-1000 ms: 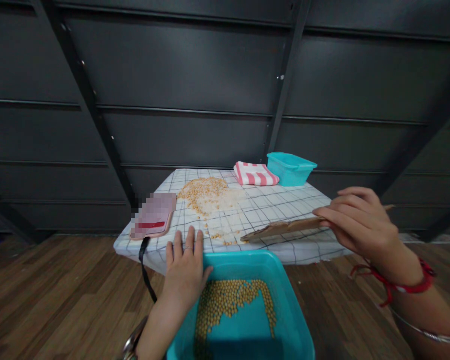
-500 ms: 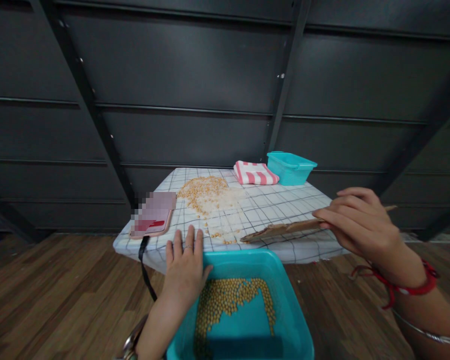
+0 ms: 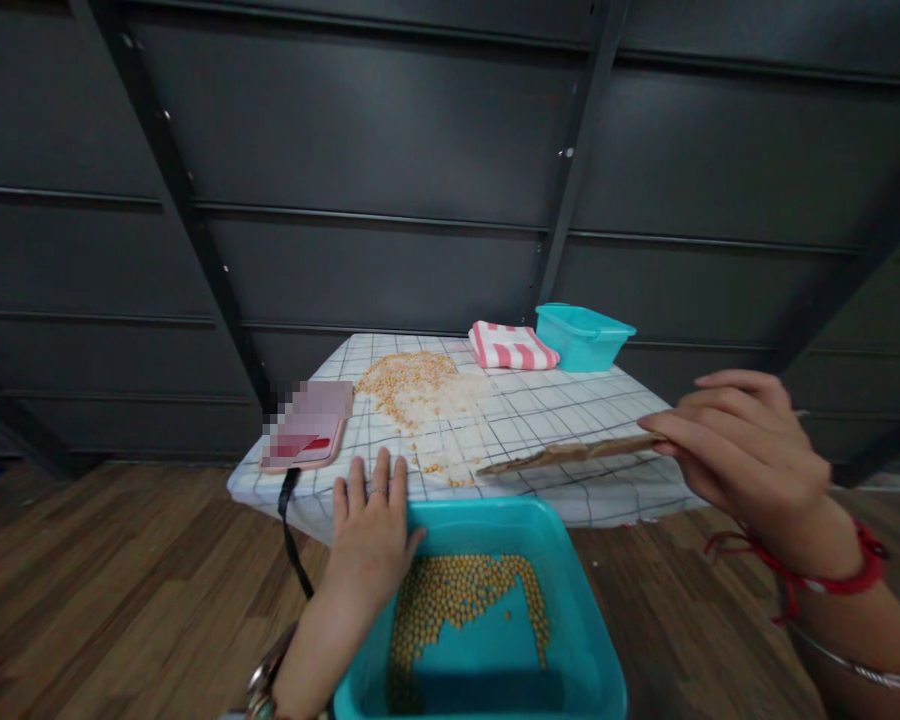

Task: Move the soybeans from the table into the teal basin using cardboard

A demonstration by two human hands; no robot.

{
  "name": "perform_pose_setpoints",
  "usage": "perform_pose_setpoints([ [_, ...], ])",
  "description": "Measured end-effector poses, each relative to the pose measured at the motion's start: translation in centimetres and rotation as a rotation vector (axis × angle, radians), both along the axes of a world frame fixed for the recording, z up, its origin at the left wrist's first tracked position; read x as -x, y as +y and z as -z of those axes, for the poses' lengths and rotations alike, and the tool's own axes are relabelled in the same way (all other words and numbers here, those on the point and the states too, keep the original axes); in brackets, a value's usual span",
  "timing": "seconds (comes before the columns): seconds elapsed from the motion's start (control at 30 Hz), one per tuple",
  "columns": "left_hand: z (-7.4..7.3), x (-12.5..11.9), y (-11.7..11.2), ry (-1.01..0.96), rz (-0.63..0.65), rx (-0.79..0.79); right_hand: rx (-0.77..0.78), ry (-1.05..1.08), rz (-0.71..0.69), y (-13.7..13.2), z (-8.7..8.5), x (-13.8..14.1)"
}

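Note:
My right hand [image 3: 750,450] pinches the end of a flat strip of brown cardboard [image 3: 570,455], held low over the front of the table. The strip's far tip is close to a few loose soybeans [image 3: 461,482] near the table edge. My left hand [image 3: 371,530] lies with fingers spread at the table's front edge, its thumb by the rim of a teal basin [image 3: 589,610]. Soybeans [image 3: 457,590] cover part of the basin's floor. Farther back on the cloth, more soybeans [image 3: 409,378] lie spread beside a patch of pale, whitish grains [image 3: 457,395].
A checked white cloth [image 3: 585,415] covers the table. A pink phone [image 3: 311,430] with a black strap [image 3: 289,530] lies at the left. At the back right are a folded pink-and-white towel [image 3: 514,345] and a small teal basket [image 3: 585,340]. A dark panelled wall [image 3: 390,130] stands behind.
My right hand and the cardboard have shifted slightly right. A single soybean now lies apart on the basin's bare floor. My left hand stays in place.

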State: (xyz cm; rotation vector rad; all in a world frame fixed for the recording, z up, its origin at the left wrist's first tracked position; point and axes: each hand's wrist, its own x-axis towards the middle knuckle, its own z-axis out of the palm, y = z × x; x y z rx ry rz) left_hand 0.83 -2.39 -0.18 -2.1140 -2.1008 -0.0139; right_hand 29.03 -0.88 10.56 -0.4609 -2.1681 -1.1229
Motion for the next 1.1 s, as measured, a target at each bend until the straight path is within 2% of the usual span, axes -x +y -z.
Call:
perform_pose_setpoints([
  [0.13, -0.3, -0.2, -0.2, 0.031, -0.003, 0.004, -0.085, -0.015, 0.032, 1.5, 0.5, 0.3],
  [0.27, -0.2, 0.0, -0.2, 0.041, 0.003, -0.008, -0.082, -0.035, 0.042, 2.1, 0.9, 0.7],
  [0.8, 0.0, 0.2, -0.4, 0.044, 0.007, -0.025, -0.036, -0.032, -0.03, 1.2, 0.6, 0.7],
  [1.1, 0.0, 0.3, -0.4, 0.025, 0.006, -0.032, -0.003, -0.022, -0.023, 0.5, 0.5, 0.2],
])
